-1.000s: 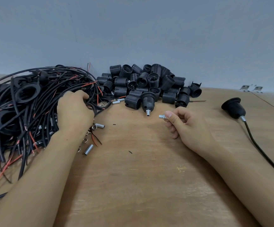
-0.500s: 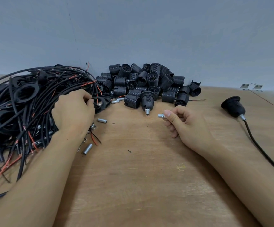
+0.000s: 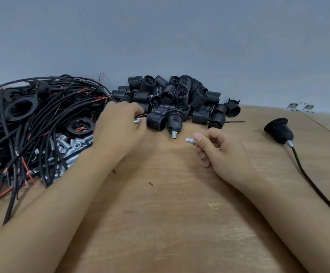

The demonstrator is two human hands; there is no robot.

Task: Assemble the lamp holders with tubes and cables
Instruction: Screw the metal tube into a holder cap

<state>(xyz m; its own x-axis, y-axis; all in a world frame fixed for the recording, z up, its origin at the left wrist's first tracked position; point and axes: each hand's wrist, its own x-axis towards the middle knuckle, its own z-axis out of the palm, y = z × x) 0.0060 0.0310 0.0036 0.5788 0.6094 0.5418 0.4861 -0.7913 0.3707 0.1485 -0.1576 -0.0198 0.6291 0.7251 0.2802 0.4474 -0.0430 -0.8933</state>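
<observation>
Head view. Landmark: pile of black lamp holders [image 3: 179, 99] at far edge of wooden table [image 3: 160, 223].

Left hand [image 3: 118, 127] just left of pile, blurred, fingers curled; small metal tube [image 3: 139, 120] shows at fingertips, grip itself unclear.

Right hand [image 3: 217, 148] in front of pile, thumb and forefinger pinching threaded metal tube [image 3: 190, 140].

Holder with fitted tube [image 3: 174, 121] at pile's front edge.

Cable tangle [image 3: 32, 123] and loose tubes [image 3: 67, 146] left of pile.

Finished holder on cable [image 3: 278, 131] well right of pile.
</observation>
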